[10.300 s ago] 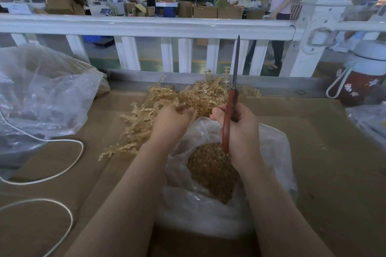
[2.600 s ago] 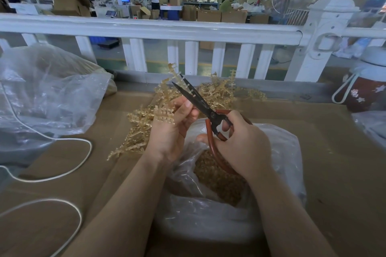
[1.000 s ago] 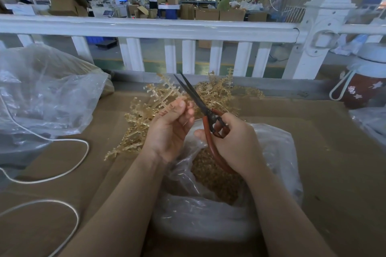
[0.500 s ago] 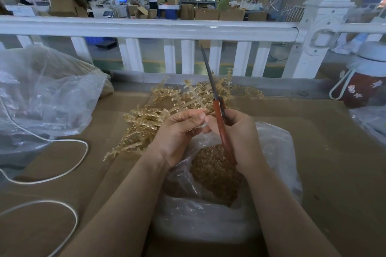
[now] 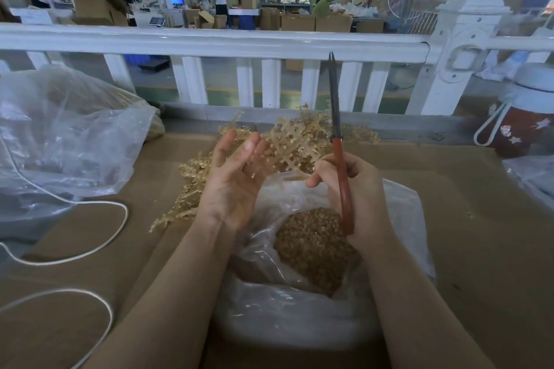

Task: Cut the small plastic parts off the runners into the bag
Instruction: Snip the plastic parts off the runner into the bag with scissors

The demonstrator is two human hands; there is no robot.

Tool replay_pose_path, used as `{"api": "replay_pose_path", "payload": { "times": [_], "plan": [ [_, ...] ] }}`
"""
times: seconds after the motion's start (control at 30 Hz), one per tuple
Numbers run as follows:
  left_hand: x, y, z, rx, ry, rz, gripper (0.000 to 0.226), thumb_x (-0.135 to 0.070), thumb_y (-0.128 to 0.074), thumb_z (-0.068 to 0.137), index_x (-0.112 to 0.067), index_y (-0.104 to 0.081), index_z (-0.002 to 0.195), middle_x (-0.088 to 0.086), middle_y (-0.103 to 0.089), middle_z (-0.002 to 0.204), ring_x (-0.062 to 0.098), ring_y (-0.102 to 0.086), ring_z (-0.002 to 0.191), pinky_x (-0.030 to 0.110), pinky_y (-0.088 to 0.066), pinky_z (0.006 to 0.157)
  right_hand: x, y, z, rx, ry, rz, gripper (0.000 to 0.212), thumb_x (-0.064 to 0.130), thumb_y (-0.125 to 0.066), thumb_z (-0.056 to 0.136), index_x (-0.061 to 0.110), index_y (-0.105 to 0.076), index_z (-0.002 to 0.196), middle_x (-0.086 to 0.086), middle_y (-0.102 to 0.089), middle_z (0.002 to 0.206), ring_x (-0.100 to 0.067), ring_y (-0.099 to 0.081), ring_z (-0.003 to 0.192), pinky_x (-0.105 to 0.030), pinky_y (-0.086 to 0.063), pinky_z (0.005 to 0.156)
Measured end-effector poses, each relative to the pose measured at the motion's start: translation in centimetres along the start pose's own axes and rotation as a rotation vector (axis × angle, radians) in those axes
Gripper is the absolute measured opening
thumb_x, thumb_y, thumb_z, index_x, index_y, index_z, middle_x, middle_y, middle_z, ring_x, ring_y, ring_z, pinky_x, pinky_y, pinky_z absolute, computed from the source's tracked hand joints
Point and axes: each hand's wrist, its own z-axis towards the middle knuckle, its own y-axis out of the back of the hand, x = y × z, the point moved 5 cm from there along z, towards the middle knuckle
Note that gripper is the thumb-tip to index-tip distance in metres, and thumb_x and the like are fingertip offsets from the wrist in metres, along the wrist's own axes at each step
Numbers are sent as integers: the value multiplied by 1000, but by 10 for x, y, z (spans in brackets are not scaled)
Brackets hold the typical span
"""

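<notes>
My left hand (image 5: 232, 181) was raised palm up over the near edge of the pile of runners (image 5: 287, 144), its fingers straight and loosely together, gripping nothing. My right hand (image 5: 356, 198) had its fingers curled round the red handles of the scissors (image 5: 340, 159), holding them upright with the dark blades pointing up toward the white railing (image 5: 209, 42); the blades looked all but closed, with only a small gap at the tips, though at that angle I could not be sure. Both hands were above the open mouth of the clear bag (image 5: 299, 317), which sat on the cardboard-covered table (image 5: 479, 234) just in front of me. Inside it lay a heap of small amber plastic parts (image 5: 311, 243), directly beneath my right wrist. The runners, pale gold and tangled, lay just beyond the bag, against the far edge of the table. To my left sat a larger crumpled plastic bag (image 5: 60, 141), with a white cord (image 5: 99, 246) looping across the cardboard beside it. At the far right stood a red and white bottle (image 5: 521, 126).
</notes>
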Motion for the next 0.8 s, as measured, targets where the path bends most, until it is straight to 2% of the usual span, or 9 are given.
{"api": "replay_pose_path", "payload": {
  "times": [0.07, 0.2, 0.3, 0.37, 0.43, 0.6, 0.67, 0.73, 0.8],
  "plan": [
    [1, -2, -1, 35, 42, 127, 83, -23, -92, 62, -13, -53, 134, 6, -72, 113, 23, -66, 107, 38, -55, 93, 1, 1, -1, -5, 7, -10, 25, 13, -69, 90, 28, -74, 71, -7, -71, 67, 1, -55, 44, -6, -42, 48],
    [10, -6, -2, 88, 125, 321, 92, -38, -98, 48, -8, -60, 126, 3, -73, 107, 16, -68, 93, 32, -53, 93, 4, -1, -3, 32, -4, 44, 26, 5, -66, 93, 20, -69, 72, -10, -69, 66, 1, -52, 41, -5, -39, 44],
    [14, -8, -4, 132, 152, 384, 81, -37, -93, 58, -4, -64, 126, 4, -70, 121, 19, -66, 108, 38, -48, 103, 7, -4, -4, 86, -8, 106, 18, 1, -63, 95, 11, -64, 81, -13, -68, 67, 1, -54, 41, -5, -41, 46],
    [15, -10, -6, 157, 171, 401, 70, -32, -93, 58, -7, -68, 118, 1, -74, 106, 15, -69, 96, 31, -52, 92, 8, -6, -5, 111, -11, 113, 15, -1, -61, 95, 8, -63, 83, -13, -67, 68, 0, -55, 42, -5, -42, 46],
    [18, -13, -8, 169, 183, 438, 52, -18, -90, 64, -7, -71, 112, 1, -71, 90, 17, -65, 86, 32, -49, 91, 7, -7, -5, 116, -23, 100, 16, -1, -61, 95, 8, -63, 82, -13, -68, 68, 1, -55, 42, -5, -41, 45],
    [17, -18, -11, 195, 98, 478, 8, -21, -81, 73, -19, -73, 74, -6, -64, 67, 8, -59, 63, 21, -51, 62, 4, -6, -4, 113, -10, -46, 15, 8, -66, 94, 14, -67, 80, -10, -72, 71, 0, -57, 46, -6, -42, 48],
    [15, -18, -11, 198, 58, 457, 4, -18, -78, 74, -20, -75, 73, -7, -66, 66, 6, -61, 61, 21, -52, 60, 2, -6, -3, 104, -5, -108, 12, 10, -68, 93, 13, -69, 80, -7, -73, 71, -2, -61, 52, -9, -47, 54],
    [13, -18, -11, 191, 32, 465, 11, -20, -80, 72, -16, -77, 82, -7, -68, 68, 6, -64, 65, 21, -53, 63, 1, -7, -2, 96, -16, -145, 10, 10, -69, 91, 12, -69, 81, -5, -73, 68, -10, -68, 62, -14, -53, 65],
    [13, -19, -11, 202, 10, 494, 13, -20, -81, 72, -15, -77, 83, -8, -68, 68, 6, -63, 65, 19, -52, 65, 0, -9, -2, 101, -28, -175, 10, 10, -70, 90, 11, -70, 80, -4, -73, 67, -14, -68, 64, -17, -54, 67]
  ]
}}
